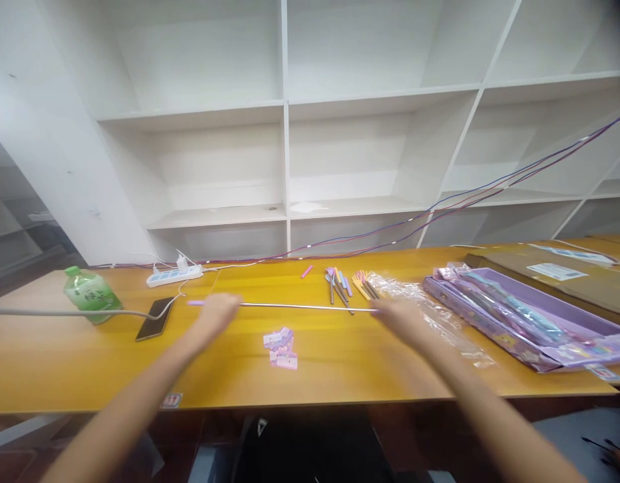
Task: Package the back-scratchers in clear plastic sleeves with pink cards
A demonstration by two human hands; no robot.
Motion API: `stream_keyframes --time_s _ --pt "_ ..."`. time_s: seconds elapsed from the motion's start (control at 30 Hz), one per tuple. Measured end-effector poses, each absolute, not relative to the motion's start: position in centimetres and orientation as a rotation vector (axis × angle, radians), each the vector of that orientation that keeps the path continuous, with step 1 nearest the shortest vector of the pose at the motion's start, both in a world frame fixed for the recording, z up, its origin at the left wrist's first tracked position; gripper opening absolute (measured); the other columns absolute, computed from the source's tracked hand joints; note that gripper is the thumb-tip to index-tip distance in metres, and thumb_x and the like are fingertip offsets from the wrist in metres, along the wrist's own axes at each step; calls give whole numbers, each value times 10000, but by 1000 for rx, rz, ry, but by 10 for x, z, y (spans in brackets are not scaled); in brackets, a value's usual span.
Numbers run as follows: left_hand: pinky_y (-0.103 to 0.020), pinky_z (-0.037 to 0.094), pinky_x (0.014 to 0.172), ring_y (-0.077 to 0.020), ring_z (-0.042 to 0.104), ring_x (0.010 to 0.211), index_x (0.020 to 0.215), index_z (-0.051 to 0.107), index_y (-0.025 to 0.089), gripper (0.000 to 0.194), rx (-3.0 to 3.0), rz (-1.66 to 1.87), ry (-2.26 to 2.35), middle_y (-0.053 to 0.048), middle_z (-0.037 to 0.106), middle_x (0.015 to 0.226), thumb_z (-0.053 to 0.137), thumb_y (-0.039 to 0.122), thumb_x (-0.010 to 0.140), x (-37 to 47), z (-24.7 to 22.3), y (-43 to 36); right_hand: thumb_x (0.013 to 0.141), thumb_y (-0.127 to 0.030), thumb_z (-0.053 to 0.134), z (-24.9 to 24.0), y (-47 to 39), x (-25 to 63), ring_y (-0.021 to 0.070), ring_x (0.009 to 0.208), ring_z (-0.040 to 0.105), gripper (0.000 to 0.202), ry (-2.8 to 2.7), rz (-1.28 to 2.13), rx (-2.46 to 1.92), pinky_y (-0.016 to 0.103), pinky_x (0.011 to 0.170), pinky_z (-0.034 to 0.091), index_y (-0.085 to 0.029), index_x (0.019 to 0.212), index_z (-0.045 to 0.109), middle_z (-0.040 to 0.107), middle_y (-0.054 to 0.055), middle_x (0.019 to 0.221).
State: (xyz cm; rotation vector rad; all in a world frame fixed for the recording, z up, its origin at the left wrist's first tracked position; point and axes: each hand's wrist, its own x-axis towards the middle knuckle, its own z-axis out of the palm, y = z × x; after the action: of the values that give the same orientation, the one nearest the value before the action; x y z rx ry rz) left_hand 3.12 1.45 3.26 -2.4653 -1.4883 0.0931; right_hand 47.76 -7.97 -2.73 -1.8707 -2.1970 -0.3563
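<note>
My left hand [220, 314] is closed around a telescopic back scratcher, near its purple handle, which sticks out to the left. The thin metal rod [300, 306] runs level across to my right hand [396, 318], closed on the other end; that end is hidden in the fingers. Both hands are a little blurred. Behind the rod lie several short back scratchers [340, 282] with small claw heads, and another group [364, 285] with yellow and pink parts. A loose pink tube [306, 272] lies left of them. Small printed pink cards [281, 349] are piled below the rod.
At right stand a purple box [496, 329] with wrapped items, crumpled clear plastic [415, 295] and a cardboard box [561, 275]. A green bottle [92, 295], a phone [155, 319] and a white power strip [174, 275] are at left. A cable [63, 311] crosses there.
</note>
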Motion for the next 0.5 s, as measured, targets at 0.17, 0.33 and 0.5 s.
stream_keyframes --time_s 0.17,0.33,0.5 --pt "-369 544 771 -307 755 866 966 761 149 329 -2388 248 -1449 -181 765 881 432 157 949 -48 29 18 919 -248 479 -51 -116 598 203 635 593 272 -2133 -410 -1837 297 573 308 -213 671 584 646 76 676" --pt "-355 545 756 -308 764 866 949 760 148 361 -2401 292 -1446 -175 769 883 400 123 949 -32 19 17 952 -308 470 -50 -121 595 202 611 577 285 -2115 -407 -1825 318 579 308 -229 699 573 636 78 681" --pt "-375 541 747 -323 762 853 970 766 158 376 -2388 260 -1415 -177 773 889 391 144 956 -31 19 22 924 -302 496 -48 -122 603 214 623 592 245 -2095 -406 -1867 329 588 315 -237 698 565 633 97 676"
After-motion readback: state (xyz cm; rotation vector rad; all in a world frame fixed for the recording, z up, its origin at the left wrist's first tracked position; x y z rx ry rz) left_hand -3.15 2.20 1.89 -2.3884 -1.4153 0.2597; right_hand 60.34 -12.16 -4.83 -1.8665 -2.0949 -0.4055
